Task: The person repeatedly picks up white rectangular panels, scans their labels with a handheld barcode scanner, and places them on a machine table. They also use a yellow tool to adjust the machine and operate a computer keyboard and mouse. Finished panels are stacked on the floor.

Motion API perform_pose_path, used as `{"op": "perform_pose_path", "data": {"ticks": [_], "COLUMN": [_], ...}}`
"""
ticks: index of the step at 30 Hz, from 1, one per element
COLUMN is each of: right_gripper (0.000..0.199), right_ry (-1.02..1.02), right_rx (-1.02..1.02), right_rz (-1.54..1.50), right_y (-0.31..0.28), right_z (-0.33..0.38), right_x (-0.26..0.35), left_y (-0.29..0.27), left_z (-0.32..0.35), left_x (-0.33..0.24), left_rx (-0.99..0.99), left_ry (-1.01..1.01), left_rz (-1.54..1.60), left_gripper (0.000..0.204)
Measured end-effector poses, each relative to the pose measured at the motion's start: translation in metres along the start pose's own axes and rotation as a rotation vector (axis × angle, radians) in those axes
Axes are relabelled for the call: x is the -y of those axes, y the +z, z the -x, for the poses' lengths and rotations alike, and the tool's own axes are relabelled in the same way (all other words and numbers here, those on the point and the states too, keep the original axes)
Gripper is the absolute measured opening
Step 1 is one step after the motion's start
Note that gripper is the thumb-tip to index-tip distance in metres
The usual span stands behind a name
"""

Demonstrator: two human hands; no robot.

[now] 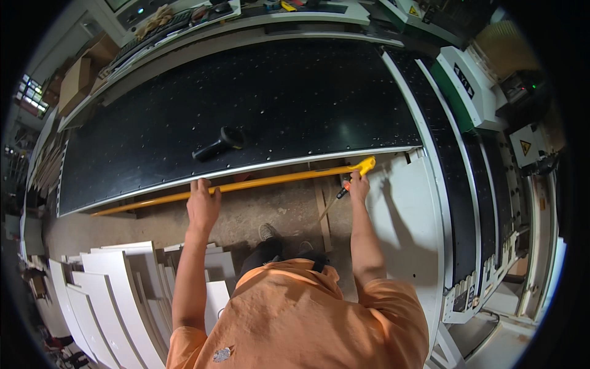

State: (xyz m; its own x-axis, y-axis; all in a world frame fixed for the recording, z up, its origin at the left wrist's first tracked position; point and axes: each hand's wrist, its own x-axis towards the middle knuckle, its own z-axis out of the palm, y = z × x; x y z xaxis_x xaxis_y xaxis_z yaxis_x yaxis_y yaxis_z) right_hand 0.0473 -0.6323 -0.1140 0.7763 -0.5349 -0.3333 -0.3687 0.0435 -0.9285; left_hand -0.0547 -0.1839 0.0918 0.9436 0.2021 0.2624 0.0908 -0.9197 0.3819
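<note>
Yellow bar [270, 181], long and slim, lies along the near side of a black perforated bed [295, 104], just below the bed's pale metal edge strip [153, 186] as viewed; it runs from the left of the bed to a bright yellow end piece [366, 165] by the right hand. Left hand [203, 208] is noted across the bar with fingers bent and fingertips at the edge strip; whether it grips the bar or merely rests over it cannot be determined. Right hand [359, 186] is closed on a screwdriver [343, 189] with a red and black handle, the shaft slanting down to the left over the floor [246, 215]; its upper fingers are at the end piece, and firmness of contact there cannot be confirmed. On the bed, well apart from both hands, lies a black handheld device [231, 137] with a rounded head and narrow grip. Beyond the right hand is a white panel surface [409, 215] bearing a shadow. White boards [107, 295] stand in overlapping rows at lower left. Machine housing [473, 92] in white and green occupies the upper right. Operator wears an orange shirt [295, 313] with a grey patch.
</note>
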Motion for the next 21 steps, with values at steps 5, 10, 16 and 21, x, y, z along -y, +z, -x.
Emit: {"op": "perform_pose_path", "data": {"ticks": [5,10,16,21], "right_gripper": [0.032,0.039,0.042,0.044], "right_ry": [-0.06,0.038,-0.103,-0.108], "right_rx": [-0.193,0.173,0.451,-0.436], "right_rz": [-0.61,-0.11,0.241,-0.079], "right_y": [-0.145,-0.136,-0.046,-0.045], "right_z": [0.091,0.194,0.213,0.111], "right_x": [0.067,0.113,0.122,0.106], "left_y": [-0.001,0.019,0.013,0.013], "left_z": [-0.114,-0.177,-0.199,-0.205], "left_x": [-0.005,-0.017,-0.023,-0.013], "left_rx": [0.182,0.532,0.515,0.523], "left_ry": [0.096,0.208,0.116,0.003], "left_rz": [-0.027,-0.163,0.013,0.023], "left_gripper": [0.044,0.045,0.041,0.043]}}
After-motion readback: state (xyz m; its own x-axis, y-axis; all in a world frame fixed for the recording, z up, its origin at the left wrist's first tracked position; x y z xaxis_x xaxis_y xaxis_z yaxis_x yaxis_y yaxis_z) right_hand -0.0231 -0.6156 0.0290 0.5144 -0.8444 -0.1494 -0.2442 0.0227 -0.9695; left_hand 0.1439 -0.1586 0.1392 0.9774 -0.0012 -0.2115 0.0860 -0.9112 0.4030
